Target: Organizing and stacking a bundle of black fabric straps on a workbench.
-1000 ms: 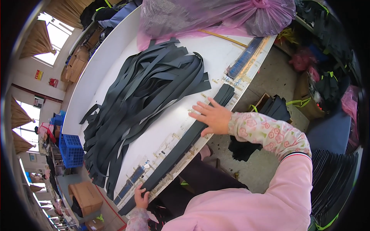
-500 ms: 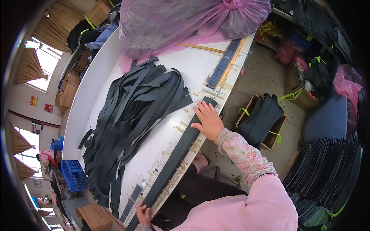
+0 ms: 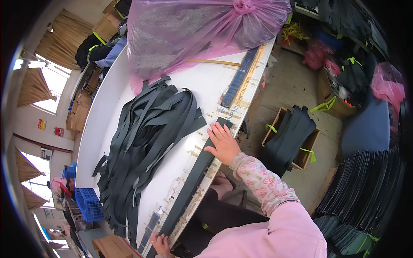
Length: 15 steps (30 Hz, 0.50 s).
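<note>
A long dark grey-green fabric strip lies straight along the front edge of the white table. My right hand rests flat on it close to its far end, fingers stretched and thumb out to the side. At the near end, low in the view, my left hand has its fingers bent and closed on the strip; part of this hand is cut off by the lower edge. Left of the strip, a loose heap of similar dark strips spreads over the table.
A big pink plastic bag covers the table's far end, beside a yellow-brown ruler-like stick. On the floor to the right stands a box of folded dark strips. Stacked dark pieces stand further right. A blue crate is at left.
The whole view has shifted a little, so the table and bag appear further left and the strip lower. Both hands keep their places on the strip.
</note>
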Each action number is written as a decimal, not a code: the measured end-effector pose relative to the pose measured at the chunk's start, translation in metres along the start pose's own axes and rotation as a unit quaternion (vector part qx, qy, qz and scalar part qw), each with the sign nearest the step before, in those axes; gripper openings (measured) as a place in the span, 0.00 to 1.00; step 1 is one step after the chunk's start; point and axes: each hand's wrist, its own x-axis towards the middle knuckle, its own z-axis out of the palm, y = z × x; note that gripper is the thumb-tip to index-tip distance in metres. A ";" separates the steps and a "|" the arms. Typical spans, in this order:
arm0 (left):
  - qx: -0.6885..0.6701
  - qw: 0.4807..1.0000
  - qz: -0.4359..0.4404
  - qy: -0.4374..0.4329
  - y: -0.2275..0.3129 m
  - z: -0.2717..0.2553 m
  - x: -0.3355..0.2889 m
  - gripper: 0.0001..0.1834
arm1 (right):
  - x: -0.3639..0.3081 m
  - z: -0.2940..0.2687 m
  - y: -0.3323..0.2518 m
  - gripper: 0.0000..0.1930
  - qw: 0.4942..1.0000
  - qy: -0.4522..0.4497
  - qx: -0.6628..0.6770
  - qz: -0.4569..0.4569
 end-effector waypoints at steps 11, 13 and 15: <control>-0.146 0.986 0.008 0.085 -0.023 0.022 0.013 0.10 | 0.017 -0.003 0.005 0.31 0.994 -0.030 -0.100 -0.011; -0.180 0.979 0.006 0.097 -0.026 0.025 0.012 0.11 | 0.014 0.004 -0.012 0.26 0.994 0.037 -0.097 -0.043; -0.199 0.975 -0.015 0.096 -0.030 0.025 -0.001 0.10 | 0.017 0.021 -0.076 0.20 0.993 0.001 0.022 -0.114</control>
